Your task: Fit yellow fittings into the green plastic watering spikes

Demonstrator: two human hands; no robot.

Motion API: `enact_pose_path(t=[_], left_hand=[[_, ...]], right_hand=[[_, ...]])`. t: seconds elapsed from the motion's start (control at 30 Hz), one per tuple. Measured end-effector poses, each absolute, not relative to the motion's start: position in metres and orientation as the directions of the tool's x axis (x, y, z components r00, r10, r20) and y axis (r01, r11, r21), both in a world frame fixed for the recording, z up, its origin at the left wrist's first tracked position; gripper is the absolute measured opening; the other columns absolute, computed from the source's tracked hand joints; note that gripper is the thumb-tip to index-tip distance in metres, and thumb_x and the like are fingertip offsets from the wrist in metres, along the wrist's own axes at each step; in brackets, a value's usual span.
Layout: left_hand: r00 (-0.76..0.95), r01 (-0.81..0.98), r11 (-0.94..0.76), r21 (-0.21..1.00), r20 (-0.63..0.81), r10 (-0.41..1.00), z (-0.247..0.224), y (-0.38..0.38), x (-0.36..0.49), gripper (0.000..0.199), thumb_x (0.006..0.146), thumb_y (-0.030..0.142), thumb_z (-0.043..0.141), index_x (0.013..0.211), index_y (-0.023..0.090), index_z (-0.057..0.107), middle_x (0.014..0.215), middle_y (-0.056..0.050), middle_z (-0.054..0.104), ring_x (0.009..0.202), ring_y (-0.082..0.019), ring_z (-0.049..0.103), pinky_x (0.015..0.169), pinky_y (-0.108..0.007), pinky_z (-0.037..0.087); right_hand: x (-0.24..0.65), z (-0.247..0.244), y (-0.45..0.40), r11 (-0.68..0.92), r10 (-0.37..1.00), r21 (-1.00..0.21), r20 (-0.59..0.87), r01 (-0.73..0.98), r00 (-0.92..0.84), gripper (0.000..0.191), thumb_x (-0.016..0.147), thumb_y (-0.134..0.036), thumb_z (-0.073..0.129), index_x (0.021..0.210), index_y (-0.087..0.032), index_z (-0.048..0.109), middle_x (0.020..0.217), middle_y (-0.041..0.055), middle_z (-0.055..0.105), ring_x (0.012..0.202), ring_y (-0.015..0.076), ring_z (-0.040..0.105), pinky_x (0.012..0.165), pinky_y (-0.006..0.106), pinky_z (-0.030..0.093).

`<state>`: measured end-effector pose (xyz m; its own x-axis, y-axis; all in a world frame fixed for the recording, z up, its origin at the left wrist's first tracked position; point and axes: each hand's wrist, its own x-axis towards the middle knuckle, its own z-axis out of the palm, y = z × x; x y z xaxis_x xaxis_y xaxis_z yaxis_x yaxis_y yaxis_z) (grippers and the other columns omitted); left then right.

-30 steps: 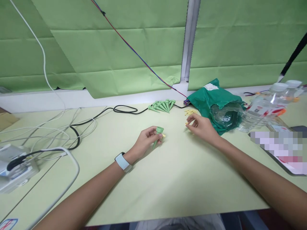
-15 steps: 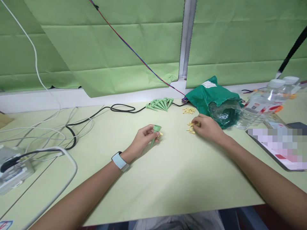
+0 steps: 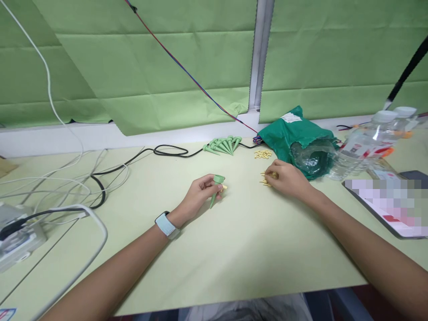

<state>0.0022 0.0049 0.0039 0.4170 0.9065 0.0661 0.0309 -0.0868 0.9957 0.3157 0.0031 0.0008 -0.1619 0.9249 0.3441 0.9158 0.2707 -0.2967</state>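
Green plastic spike (image 3: 216,189) sits in a narrow grip of the left hand (image 3: 200,194), tip down, fingers wrapped just below its wide collar; it looks light and stiff, so the collar seems the best place to hold. The right hand (image 3: 287,180) curls over yellow pieces (image 3: 265,179) on the tabletop (image 3: 240,249), its hold hidden; being tiny, they suit fingertips. Beyond lie more spikes (image 3: 223,145) and a green bag (image 3: 294,133).
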Motion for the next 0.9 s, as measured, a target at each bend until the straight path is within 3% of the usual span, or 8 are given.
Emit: enact_pose_path(t=[0.13, 0.27, 0.43, 0.57, 0.67, 0.9], left_hand=[[0.445, 0.018, -0.076, 0.997, 0.060, 0.893, 0.004, 0.006, 0.001, 0.022, 0.086, 0.034, 0.073, 0.098, 0.016, 0.068, 0.084, -0.004, 0.065, 0.074, -0.016, 0.064, 0.073, -0.030, 0.050], [0.510, 0.000, -0.057, 0.998, 0.049, 0.859, 0.007, 0.000, 0.002, 0.026, 0.083, 0.031, 0.077, 0.101, 0.016, 0.065, 0.087, -0.005, 0.069, 0.079, -0.018, 0.067, 0.078, -0.032, 0.051], [0.620, 0.026, -0.072, 0.997, 0.040, 0.784, 0.011, -0.010, 0.010, 0.022, 0.084, 0.031, 0.076, 0.093, 0.015, 0.063, 0.082, -0.004, 0.069, 0.076, -0.017, 0.067, 0.073, -0.029, 0.050], [0.664, 0.024, -0.065, 0.998, 0.032, 0.747, 0.011, -0.014, 0.012, 0.020, 0.087, 0.031, 0.073, 0.089, 0.015, 0.062, 0.077, -0.004, 0.069, 0.072, -0.018, 0.067, 0.073, -0.032, 0.050], [0.662, 0.037, -0.070, 0.997, 0.028, 0.749, 0.012, -0.013, 0.012, 0.020, 0.086, 0.031, 0.074, 0.090, 0.015, 0.064, 0.083, -0.005, 0.068, 0.077, -0.017, 0.065, 0.074, -0.030, 0.049], [0.647, 0.068, -0.057, 0.996, 0.000, 0.762, 0.011, -0.008, 0.009, 0.024, 0.083, 0.032, 0.077, 0.097, 0.015, 0.068, 0.088, -0.005, 0.067, 0.082, -0.016, 0.062, 0.076, -0.029, 0.046]], right_hand=[[0.305, 0.004, -0.001, 0.364, 0.887, -0.399, 0.424, 0.842, -0.182, 0.022, 0.094, -0.027, 0.054, 0.086, -0.018, 0.073, 0.093, 0.0058, 0.066, 0.074, 0.0151, 0.059, 0.066, 0.029, 0.040], [0.274, 0.003, -0.019, 0.511, 0.860, -0.647, 0.397, 0.567, -0.321, 0.023, 0.097, -0.032, 0.056, 0.092, -0.018, 0.074, 0.089, 0.0054, 0.067, 0.075, 0.0151, 0.059, 0.068, 0.028, 0.043], [0.229, -0.005, -0.045, 0.304, 0.868, -0.931, 0.184, 0.201, -0.462, 0.028, 0.096, -0.044, 0.059, 0.095, -0.018, 0.070, 0.082, 0.0024, 0.067, 0.068, 0.0133, 0.058, 0.061, 0.025, 0.044], [0.218, -0.012, -0.048, 0.177, 0.882, -0.983, 0.132, 0.057, -0.453, 0.029, 0.095, -0.045, 0.062, 0.089, -0.017, 0.067, 0.084, 0.0027, 0.069, 0.066, 0.0117, 0.057, 0.060, 0.024, 0.047], [0.220, -0.014, -0.044, 0.113, 0.909, -0.994, 0.103, 0.001, -0.404, 0.029, 0.092, -0.045, 0.065, 0.084, -0.017, 0.065, 0.075, 0.0012, 0.067, 0.060, 0.0111, 0.058, 0.055, 0.022, 0.046], [0.221, -0.019, -0.040, 0.062, 0.945, -0.996, 0.081, -0.070, -0.316, 0.031, 0.090, -0.046, 0.067, 0.084, -0.016, 0.067, 0.061, 0.0000, 0.062, 0.052, 0.0126, 0.058, 0.052, 0.025, 0.049]])
